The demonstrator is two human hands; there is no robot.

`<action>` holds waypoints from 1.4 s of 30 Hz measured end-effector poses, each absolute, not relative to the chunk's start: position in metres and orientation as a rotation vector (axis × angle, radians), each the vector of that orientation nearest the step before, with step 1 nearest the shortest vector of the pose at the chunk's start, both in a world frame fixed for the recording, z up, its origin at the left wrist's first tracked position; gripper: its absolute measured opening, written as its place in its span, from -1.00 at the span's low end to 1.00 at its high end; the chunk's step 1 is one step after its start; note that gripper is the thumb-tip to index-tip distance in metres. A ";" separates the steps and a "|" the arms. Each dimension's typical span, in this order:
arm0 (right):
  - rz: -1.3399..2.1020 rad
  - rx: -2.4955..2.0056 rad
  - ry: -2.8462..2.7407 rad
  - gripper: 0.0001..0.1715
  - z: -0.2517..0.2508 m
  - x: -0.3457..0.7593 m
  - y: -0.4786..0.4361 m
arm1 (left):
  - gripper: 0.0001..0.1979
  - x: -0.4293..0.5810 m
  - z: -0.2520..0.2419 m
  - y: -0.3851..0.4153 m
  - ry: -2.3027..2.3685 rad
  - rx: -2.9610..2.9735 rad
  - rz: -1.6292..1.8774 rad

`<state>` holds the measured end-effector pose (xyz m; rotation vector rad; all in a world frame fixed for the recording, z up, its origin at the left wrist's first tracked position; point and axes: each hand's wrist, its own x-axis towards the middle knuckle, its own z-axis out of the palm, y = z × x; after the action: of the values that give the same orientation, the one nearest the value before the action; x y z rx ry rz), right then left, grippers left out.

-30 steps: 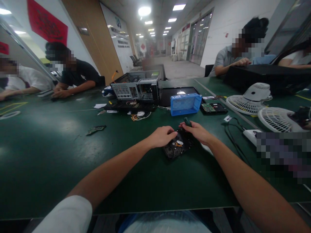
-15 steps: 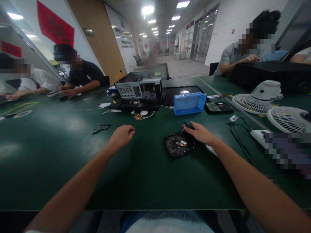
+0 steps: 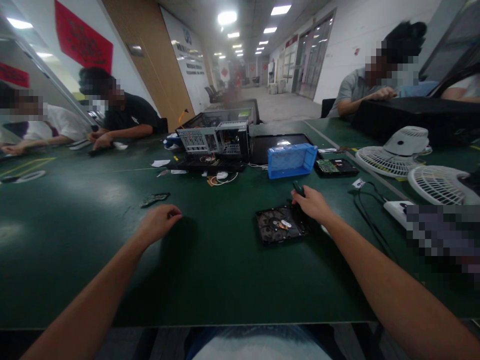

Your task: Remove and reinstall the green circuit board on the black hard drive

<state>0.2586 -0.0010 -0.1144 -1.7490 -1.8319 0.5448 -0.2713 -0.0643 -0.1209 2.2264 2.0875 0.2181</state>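
On the green table (image 3: 210,280) lies a black hard drive (image 3: 275,227), right of centre, with its dark face up. My right hand (image 3: 310,202) is closed around a dark green handle (image 3: 299,188) at the drive's upper right corner; the tool's lower end cannot be made out. Left of centre, my left hand (image 3: 160,222) hovers with curled fingers, and anything between them is too small to tell. Just behind it lies a small green circuit board (image 3: 154,199).
An open computer case (image 3: 213,137) stands at the back, beside a blue bin (image 3: 291,161). Another drive (image 3: 336,167) lies right of the bin. White fans (image 3: 386,160), a power strip (image 3: 398,209) and cables are at the right. People sit across the table.
My left hand has moved left and slightly nearer, towards the circuit board. My right hand has shifted a little right with the green handle, and the hard drive has turned slightly.
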 end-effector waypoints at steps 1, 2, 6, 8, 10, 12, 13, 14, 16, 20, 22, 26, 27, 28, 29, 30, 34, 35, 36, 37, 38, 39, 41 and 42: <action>0.535 -1.749 -1.842 -0.66 -0.115 0.258 -0.001 | -0.66 -0.273 -0.124 -0.062 2.081 2.238 0.215; 0.526 -1.752 -1.851 -0.66 -0.115 0.258 -0.001 | -0.67 -0.273 -0.128 -0.059 2.081 2.248 0.212; 0.517 -1.770 -1.853 -0.68 -0.117 0.257 0.001 | -0.69 -0.269 -0.138 -0.042 2.174 2.268 0.246; 0.517 -1.765 -1.855 -0.68 -0.117 0.257 0.001 | -0.69 -0.263 -0.140 -0.029 2.218 2.259 0.284; 0.514 -1.758 -1.861 -0.68 -0.118 0.258 0.002 | -0.69 -0.256 -0.140 -0.013 2.232 2.247 0.310; 0.515 -1.753 -1.866 -0.68 -0.118 0.258 0.002 | -0.68 -0.250 -0.139 0.006 2.242 2.249 0.331; 0.519 -1.752 -1.866 -0.68 -0.117 0.258 0.002 | -0.67 -0.248 -0.138 0.016 2.255 2.251 0.341; 0.523 -1.752 -1.864 -0.68 -0.117 0.258 0.002 | -0.65 -0.246 -0.137 0.026 2.272 2.252 0.351; 0.524 -1.753 -1.862 -0.68 -0.116 0.258 0.001 | -0.59 -0.246 -0.136 0.045 2.309 2.244 0.362; 0.515 -1.749 -1.869 -0.67 -0.115 0.259 -0.001 | -0.46 -0.251 -0.135 0.079 2.287 2.241 0.298; 0.518 -1.746 -1.871 -0.67 -0.115 0.259 -0.002 | -0.43 -0.254 -0.135 0.090 2.255 2.245 0.244; 0.531 -1.726 -1.877 -0.68 -0.116 0.260 -0.001 | -0.45 -0.257 -0.133 0.098 2.183 2.301 0.147; 0.532 -1.726 -1.875 -0.69 -0.117 0.260 -0.001 | -0.45 -0.257 -0.132 0.097 2.160 2.330 0.129; 0.531 -1.729 -1.873 -0.70 -0.117 0.259 -0.001 | -0.46 -0.256 -0.130 0.094 2.133 2.364 0.111; 0.529 -1.732 -1.870 -0.71 -0.117 0.259 -0.001 | -0.46 -0.255 -0.128 0.089 2.099 2.400 0.091; 0.527 -1.734 -1.870 -0.71 -0.116 0.259 -0.001 | -0.47 -0.255 -0.126 0.083 2.062 2.434 0.069; 0.526 -1.722 -1.881 -0.71 -0.115 0.258 -0.002 | -0.49 -0.256 -0.124 0.042 1.920 2.535 0.022; 0.523 -1.719 -1.881 -0.71 -0.115 0.258 -0.003 | -0.48 -0.258 -0.125 0.028 1.862 2.568 0.038; 0.519 -1.718 -1.879 -0.71 -0.115 0.258 -0.003 | -0.48 -0.260 -0.126 0.014 1.836 2.581 0.081; 0.515 -1.720 -1.877 -0.71 -0.115 0.257 -0.002 | -0.48 -0.263 -0.128 0.000 1.826 2.575 0.125; 0.513 -1.721 -1.876 -0.71 -0.115 0.256 -0.002 | -0.48 -0.265 -0.129 -0.013 1.810 2.564 0.150; 0.510 -1.725 -1.876 -0.72 -0.115 0.256 -0.001 | -0.47 -0.266 -0.131 -0.025 1.816 2.547 0.179; 0.504 -1.740 -1.879 -0.72 -0.115 0.254 0.000 | -0.45 -0.266 -0.132 -0.041 1.862 2.496 0.228; 0.499 -1.749 -1.880 -0.72 -0.115 0.254 0.001 | -0.43 -0.266 -0.133 -0.046 1.908 2.453 0.258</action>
<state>0.2536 0.0010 -0.1155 -1.7489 -1.8802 0.4993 -0.2658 -0.0462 -0.1325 2.4532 1.9081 0.2580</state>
